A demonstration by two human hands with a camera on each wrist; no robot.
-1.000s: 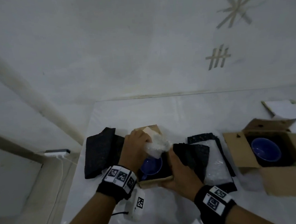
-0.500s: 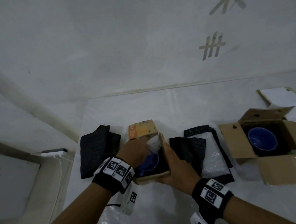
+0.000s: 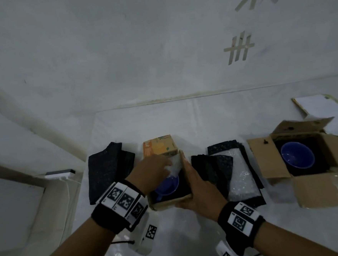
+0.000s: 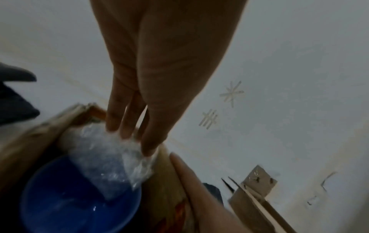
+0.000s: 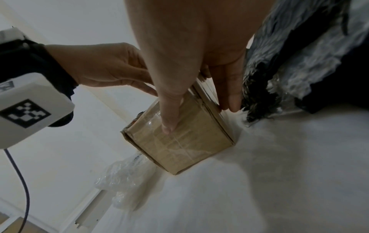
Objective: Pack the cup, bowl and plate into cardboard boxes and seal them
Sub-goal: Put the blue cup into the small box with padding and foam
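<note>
A small cardboard box (image 3: 170, 202) stands open in the middle of the white table. A blue cup (image 3: 169, 185) sits inside it on black padding. My left hand (image 3: 157, 168) reaches in from the left, and its straight fingers (image 4: 127, 129) press a wad of bubble wrap (image 4: 107, 157) onto the cup's (image 4: 69, 197) far rim. My right hand (image 3: 196, 190) grips the box's front right corner, thumb (image 5: 169, 113) on the front face of the box (image 5: 185, 146), fingers down the right side. A blue bowl (image 3: 297, 158) lies in a larger open box (image 3: 265, 161) on the right.
Black foam pieces lie left (image 3: 109, 170) and right (image 3: 213, 168) of the small box, with a bubble wrap sheet (image 3: 240, 176) on the right ones. The box's orange printed flap (image 3: 159, 147) stands folded back. A white flat board (image 3: 320, 107) lies far right. Loose bubble wrap (image 5: 123, 178) lies by the box.
My left hand has brought the bubble wrap from above the box down into it, onto the cup. The right hand has shifted along the box's right side. The orange flap now shows.
</note>
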